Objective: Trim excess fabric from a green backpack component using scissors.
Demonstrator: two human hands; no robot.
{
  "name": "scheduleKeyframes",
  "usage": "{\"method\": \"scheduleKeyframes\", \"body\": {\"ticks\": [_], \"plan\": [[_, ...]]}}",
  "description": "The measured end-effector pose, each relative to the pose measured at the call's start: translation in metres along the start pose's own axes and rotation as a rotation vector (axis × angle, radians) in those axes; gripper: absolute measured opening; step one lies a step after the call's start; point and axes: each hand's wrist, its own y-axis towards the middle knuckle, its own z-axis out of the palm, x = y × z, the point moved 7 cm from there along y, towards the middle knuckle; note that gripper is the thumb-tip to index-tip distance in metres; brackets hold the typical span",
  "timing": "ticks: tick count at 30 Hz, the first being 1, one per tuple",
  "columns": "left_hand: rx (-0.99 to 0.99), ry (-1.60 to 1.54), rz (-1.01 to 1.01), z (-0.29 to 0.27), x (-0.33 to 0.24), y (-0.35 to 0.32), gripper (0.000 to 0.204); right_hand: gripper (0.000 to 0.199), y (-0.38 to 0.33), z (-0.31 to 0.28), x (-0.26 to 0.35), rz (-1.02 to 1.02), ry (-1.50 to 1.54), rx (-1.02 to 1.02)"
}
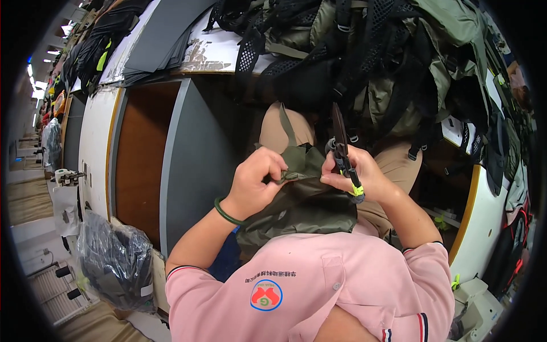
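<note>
An olive green fabric piece, apparently part of a bag (299, 208), lies across my lap. My left hand (254, 178) is closed, pinching its upper edge between thumb and fingers; a dark green bangle (227, 213) circles that wrist. My right hand (364, 175) is closed around dark scissors (340, 134) with yellow wrapping on the handle. Their blades point away from me. The right thumb and forefinger are also at the fabric's edge, though whether they grip it is hard to see. A narrow olive strap (288, 125) runs from the fabric toward my knee.
Black mesh straps and olive bags (393, 62) are heaped on the worktable ahead and hang over its front. Grey sheets (165, 37) are stacked at the far left. Below stands an open cabinet (142, 154). A plastic-wrapped bundle (114, 259) sits at left, a white machine (478, 305) at lower right.
</note>
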Motion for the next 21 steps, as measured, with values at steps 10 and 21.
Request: {"method": "scheduleKeyframes", "body": {"ticks": [10, 21], "plan": [[-0.034, 0.145, 0.326, -0.002, -0.015, -0.01, 0.038, 0.038, -0.019, -0.024, 0.057, -0.442, -1.037, -0.101], [-0.022, 0.149, 0.378, 0.003, -0.02, -0.012, 0.039, 0.031, -0.025, -0.035, 0.063, -0.439, -1.248, -0.046]]}}
